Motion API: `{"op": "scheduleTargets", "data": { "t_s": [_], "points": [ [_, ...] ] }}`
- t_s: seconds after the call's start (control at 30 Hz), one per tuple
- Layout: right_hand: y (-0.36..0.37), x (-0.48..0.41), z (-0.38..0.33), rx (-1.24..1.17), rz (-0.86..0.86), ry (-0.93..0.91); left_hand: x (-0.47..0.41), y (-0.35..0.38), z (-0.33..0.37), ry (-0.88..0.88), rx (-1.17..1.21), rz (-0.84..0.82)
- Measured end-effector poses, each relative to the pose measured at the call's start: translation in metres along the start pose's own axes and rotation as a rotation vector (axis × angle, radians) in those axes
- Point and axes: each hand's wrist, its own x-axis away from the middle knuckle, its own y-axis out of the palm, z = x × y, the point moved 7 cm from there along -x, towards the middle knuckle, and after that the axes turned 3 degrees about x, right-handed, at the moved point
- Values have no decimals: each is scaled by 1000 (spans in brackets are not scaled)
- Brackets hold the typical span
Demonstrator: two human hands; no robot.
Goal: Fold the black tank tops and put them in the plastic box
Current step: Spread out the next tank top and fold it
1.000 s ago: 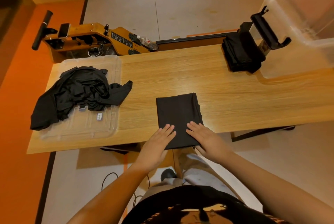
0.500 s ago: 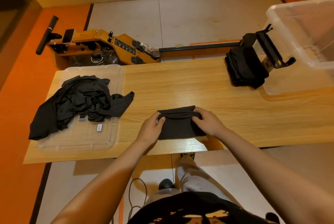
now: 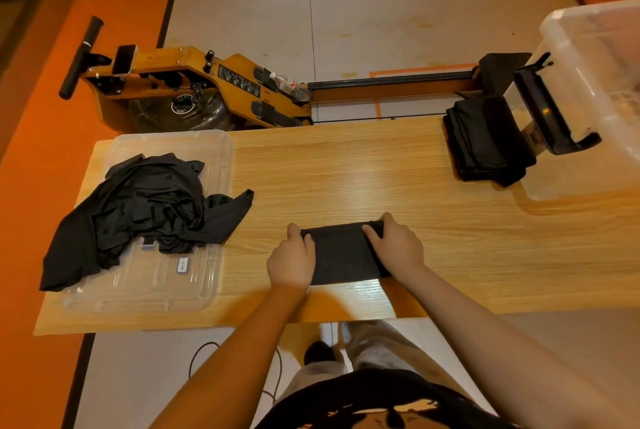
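Since a second ago the top (image 3: 343, 255) has gone from a tall flat rectangle to a short band, its near half brought over the far half, and both hands have moved from its near edge to its ends. Left fingers (image 3: 306, 241) curl round the left end, and right fingers (image 3: 372, 231) curl over the right end at the far corner, so each hand grips cloth. The left hand (image 3: 291, 262) and right hand (image 3: 398, 248) bracket the band between them.

The top lies on the table (image 3: 381, 169), in front of the person and near the table's near edge. Its long axis runs left to right, parallel to that edge, with the fold line on the far side.

Bare wood lies beyond the top and to its right, up to the stack (image 3: 485, 144) of folded tops just beside the box (image 3: 588, 82). To the left a loose pile (image 3: 149, 207) sits on the lid (image 3: 149, 290) — one flap spills onto the wood, apart from the left hand.
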Motion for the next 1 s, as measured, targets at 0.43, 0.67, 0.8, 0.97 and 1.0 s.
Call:
{"op": "scheduleTargets", "data": {
  "t_s": [0.43, 0.67, 0.8, 0.97, 1.0],
  "points": [
    [-29, 36, -32, -55, 315, -352, 31, -21, 8, 300, 99, 379],
    [36, 41, -43, 298, 138, -649, 32, 29, 26, 553, -199, 102],
    [42, 33, -32, 327, 54, -577, 24, 36, 15, 500, -244, 2],
    [45, 35, -31, 332, 21, -512, 24, 36, 15, 493, -235, -36],
    [44, 35, -30, 332, 14, -502, 25, 36, 14, 496, -228, -46]
  ]
}}
